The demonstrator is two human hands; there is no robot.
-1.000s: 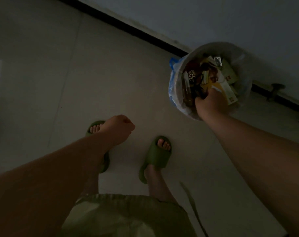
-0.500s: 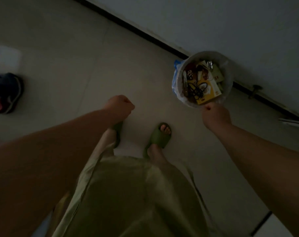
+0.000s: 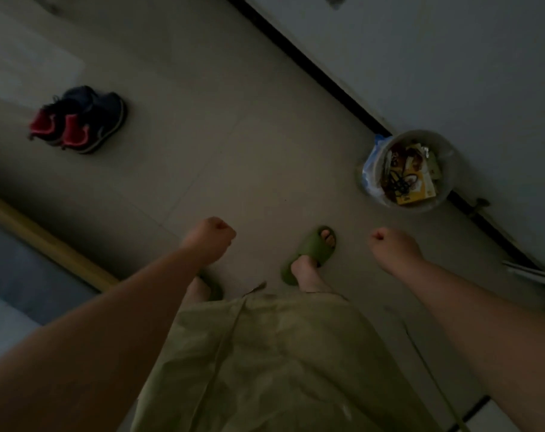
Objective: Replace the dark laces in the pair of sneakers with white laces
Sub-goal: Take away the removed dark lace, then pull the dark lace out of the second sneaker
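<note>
Left hand (image 3: 209,240): fingers curled into a fist, nothing visible in it, held out in front of the body above the floor. Right hand (image 3: 392,249): likewise a closed fist, thumb tucked against the curled fingers, holding nothing that can be seen. The two fists are level with each other and well apart, with the person's right foot in a green slide sandal (image 3: 310,254) on the floor between them; the other sandal is mostly hidden under the left forearm. Pale green shorts (image 3: 265,363) fill the lower middle of the view. Dark laces (image 3: 400,181): lying in a loose tangle on top of the rubbish in a small round bin (image 3: 445,151), resting on a yellow carton. Bin is lined with a clear bag showing a blue edge on its left side, and stands on the floor just beside the dark skirting strip (image 3: 321,79) at the foot of the pale wall, ahead of and to the right of the right hand, not touched by it. Pair of sneakers (image 3: 79,120): dark uppers with red heel linings, standing side by side on the tiled floor (image 3: 218,135) at upper left, well apart from both hands and from the bin. Whether they carry any laces cannot be made out in the dim light. A wooden edge (image 3: 46,241) runs diagonally along the left, with a grey surface beyond it.
</note>
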